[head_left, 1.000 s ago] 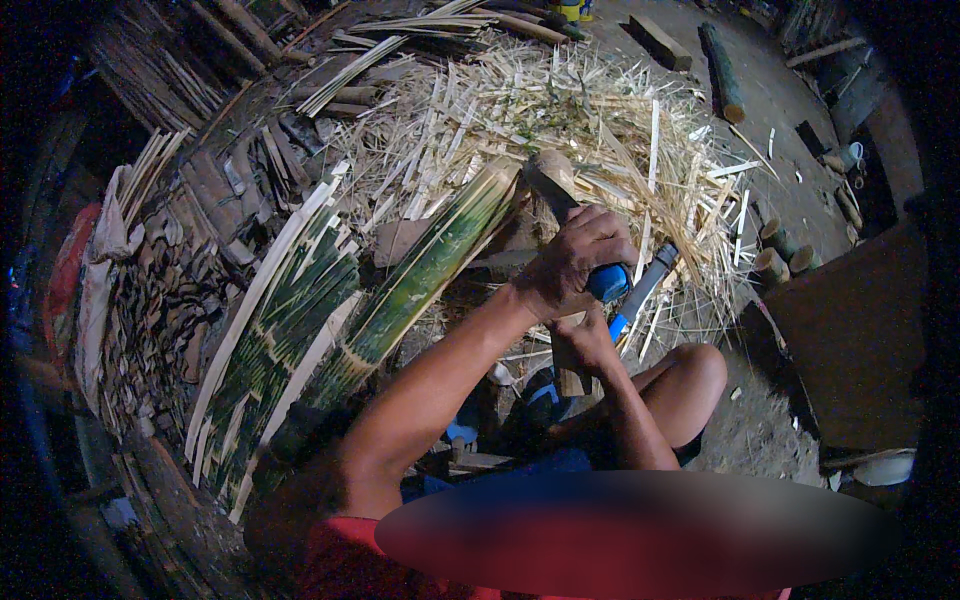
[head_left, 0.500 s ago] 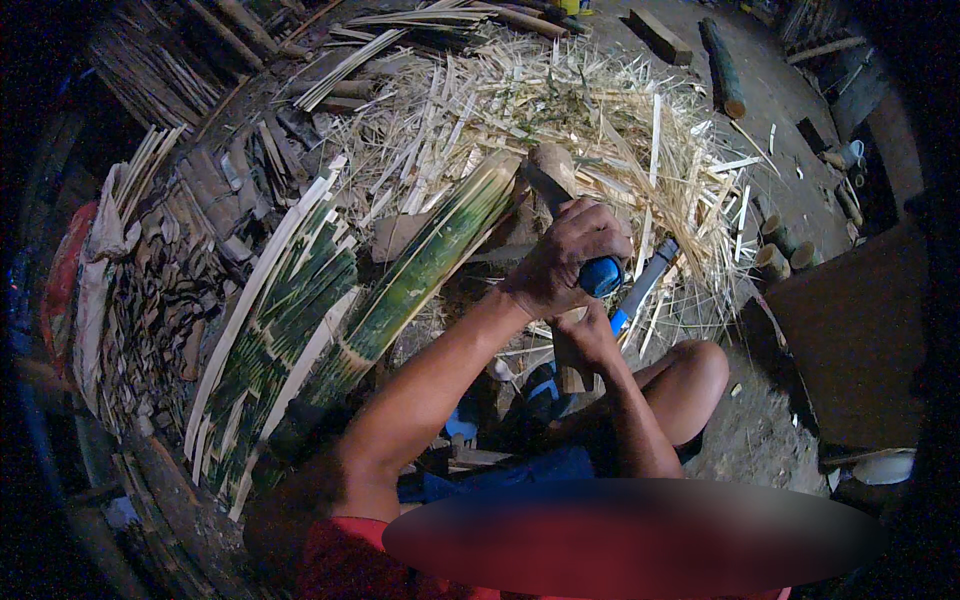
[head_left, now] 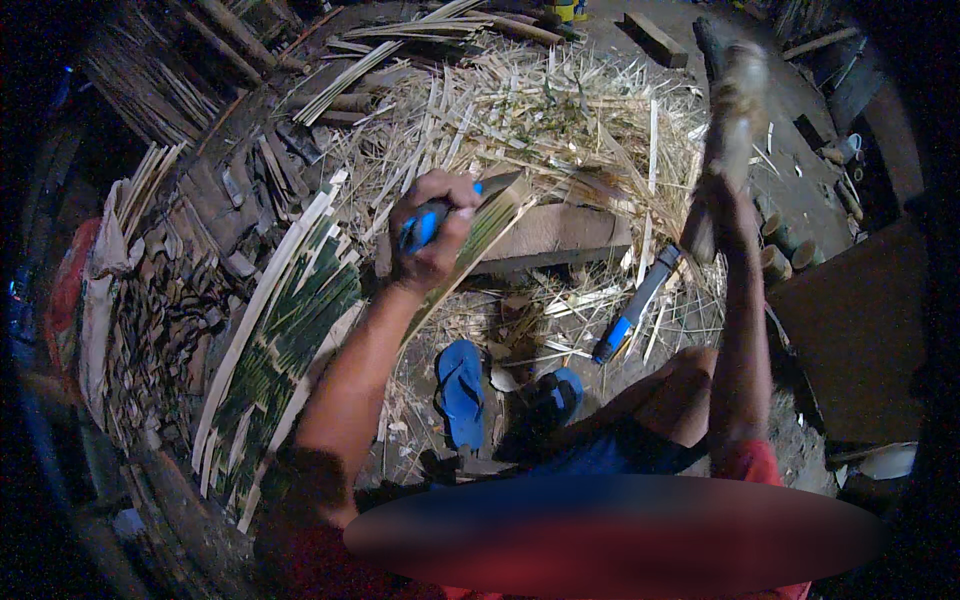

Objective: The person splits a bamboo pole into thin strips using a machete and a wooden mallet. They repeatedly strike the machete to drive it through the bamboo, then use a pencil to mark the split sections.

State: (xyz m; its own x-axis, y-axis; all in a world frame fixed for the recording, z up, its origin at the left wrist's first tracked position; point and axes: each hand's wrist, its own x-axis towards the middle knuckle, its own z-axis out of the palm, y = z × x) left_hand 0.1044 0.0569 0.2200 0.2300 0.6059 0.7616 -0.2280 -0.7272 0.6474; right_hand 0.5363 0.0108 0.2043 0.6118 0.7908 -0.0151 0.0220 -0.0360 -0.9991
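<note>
My left hand (head_left: 435,228) is closed around the blue handle (head_left: 425,226) of a knife. The knife's dark blade (head_left: 502,185) rests at the far end of a split green bamboo piece (head_left: 482,232), which runs back beneath my left forearm. Out to the right, my right hand (head_left: 727,205) grips a thick wooden club (head_left: 738,110), held well apart from the knife and blurred by motion. Under the bamboo's far end lies a squared wooden block (head_left: 560,236). A second tool with a blue handle and a grey length (head_left: 638,305) lies on the ground between my hands.
Finely split green bamboo (head_left: 285,345) lies left of my arm. Beyond the block spreads a heap of pale shavings (head_left: 560,110). Two blue flip-flops, one at the left (head_left: 460,395), are near my legs. Cut bamboo tubes (head_left: 778,262) and a brown panel (head_left: 850,340) stand at right.
My right hand has swung the club up and out to the right, away from the bamboo. My left hand with the knife has moved left, and the blade now meets the bamboo's end.
</note>
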